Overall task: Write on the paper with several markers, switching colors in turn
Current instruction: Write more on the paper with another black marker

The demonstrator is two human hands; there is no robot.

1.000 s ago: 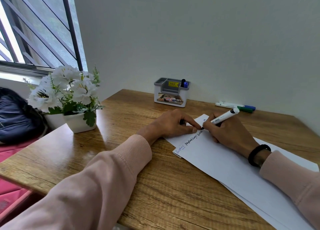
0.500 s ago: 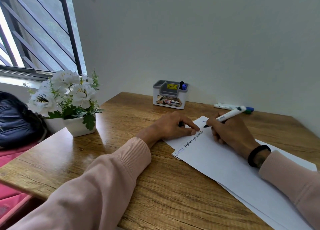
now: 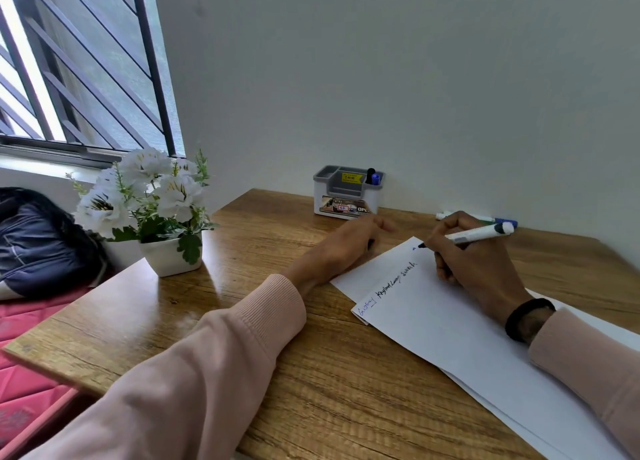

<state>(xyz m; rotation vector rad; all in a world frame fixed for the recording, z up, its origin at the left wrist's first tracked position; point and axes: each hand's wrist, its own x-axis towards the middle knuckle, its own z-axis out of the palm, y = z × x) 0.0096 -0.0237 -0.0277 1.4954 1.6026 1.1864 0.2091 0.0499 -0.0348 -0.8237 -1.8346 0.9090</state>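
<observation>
White paper sheets [image 3: 433, 321] lie on the wooden desk [image 3: 242, 307], with a blue word and black words along the near-left edge. My right hand [image 3: 479, 272] grips a white marker [image 3: 479, 234] with a black end; its dark tip hovers at the paper's far corner beside a small blue mark. My left hand [image 3: 349, 246] is blurred and raised just off the paper's left corner, with a small black cap [image 3: 371, 243] tucked under its curled fingers. A green and a blue marker [image 3: 500, 221] lie by the wall behind my right hand.
A grey and white organizer [image 3: 346, 198] against the wall holds a black and a blue marker [image 3: 373, 177]. A white pot of white flowers [image 3: 166, 251] stands at the desk's left. A dark bag [image 3: 38, 244] lies on a red cover beyond the left edge, under a barred window.
My left hand has lifted off the paper's corner and shifted toward the organizer. My right hand has raised the marker tip from the black writing line to the far corner.
</observation>
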